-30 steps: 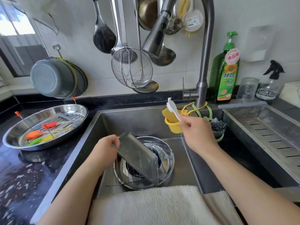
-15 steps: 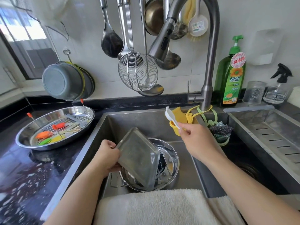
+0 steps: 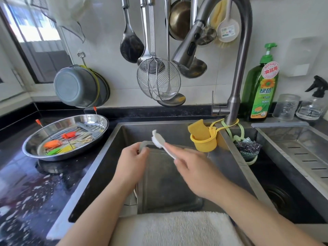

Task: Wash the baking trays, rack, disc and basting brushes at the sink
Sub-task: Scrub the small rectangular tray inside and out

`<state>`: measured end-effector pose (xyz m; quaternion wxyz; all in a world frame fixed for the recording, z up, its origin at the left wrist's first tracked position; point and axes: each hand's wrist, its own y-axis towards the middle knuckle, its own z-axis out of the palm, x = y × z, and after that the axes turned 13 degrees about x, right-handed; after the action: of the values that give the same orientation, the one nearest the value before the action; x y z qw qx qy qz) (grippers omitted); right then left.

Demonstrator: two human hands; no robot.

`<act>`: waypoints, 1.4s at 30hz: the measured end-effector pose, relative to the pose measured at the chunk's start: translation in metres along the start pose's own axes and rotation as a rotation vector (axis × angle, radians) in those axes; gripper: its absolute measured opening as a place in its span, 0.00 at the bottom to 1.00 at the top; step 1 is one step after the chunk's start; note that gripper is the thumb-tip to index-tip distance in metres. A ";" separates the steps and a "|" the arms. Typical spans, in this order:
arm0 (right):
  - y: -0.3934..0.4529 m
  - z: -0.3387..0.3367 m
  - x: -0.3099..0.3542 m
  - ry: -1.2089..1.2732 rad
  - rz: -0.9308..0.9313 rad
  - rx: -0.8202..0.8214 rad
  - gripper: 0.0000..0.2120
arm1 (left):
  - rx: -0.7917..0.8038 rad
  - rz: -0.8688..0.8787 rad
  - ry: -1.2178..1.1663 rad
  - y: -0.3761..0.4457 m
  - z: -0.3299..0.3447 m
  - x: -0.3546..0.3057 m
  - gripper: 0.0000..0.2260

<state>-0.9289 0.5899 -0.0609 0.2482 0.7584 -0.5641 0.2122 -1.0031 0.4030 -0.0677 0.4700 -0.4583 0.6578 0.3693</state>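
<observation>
A grey rectangular baking tray (image 3: 165,185) lies nearly flat over the left sink basin (image 3: 110,157), hiding what is under it. My left hand (image 3: 131,166) grips the tray's far left corner. My right hand (image 3: 197,171) holds a white scrubbing brush (image 3: 159,141) by its handle, the brush head raised over the tray's far edge. On the counter to the left, a round steel tray (image 3: 99,121) holds a wire rack (image 3: 88,130) and orange, green and yellow basting brushes (image 3: 53,143).
The faucet spout (image 3: 188,48) hangs above the basin, with ladles and a wire skimmer (image 3: 158,80) on the wall. A yellow sponge holder (image 3: 204,141) hangs at the faucet base. A green soap bottle (image 3: 262,89) and a drainer basin (image 3: 301,157) are at right. A white towel (image 3: 174,228) covers the front edge.
My left hand has tipped the tray from steeply tilted to nearly flat over the basin, covering the round tray below. My right hand brought the white brush left, over the tray.
</observation>
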 end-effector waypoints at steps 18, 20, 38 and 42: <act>0.018 0.009 -0.013 -0.193 0.047 0.049 0.34 | 0.152 -0.001 -0.199 -0.001 0.005 -0.002 0.09; 0.015 0.009 -0.013 -0.161 0.012 0.104 0.33 | 0.175 -0.004 -0.203 -0.002 0.003 -0.001 0.11; 0.012 0.009 -0.012 -0.086 -0.070 0.196 0.30 | 0.383 -0.057 -0.420 -0.003 0.001 -0.003 0.27; 0.020 0.005 -0.022 -0.104 -0.007 0.083 0.31 | 0.387 -0.047 -0.425 -0.003 0.001 -0.006 0.28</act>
<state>-0.9542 0.5985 -0.0748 0.1877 0.7799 -0.5644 0.1950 -0.9995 0.4049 -0.0629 0.6844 -0.2877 0.5919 0.3138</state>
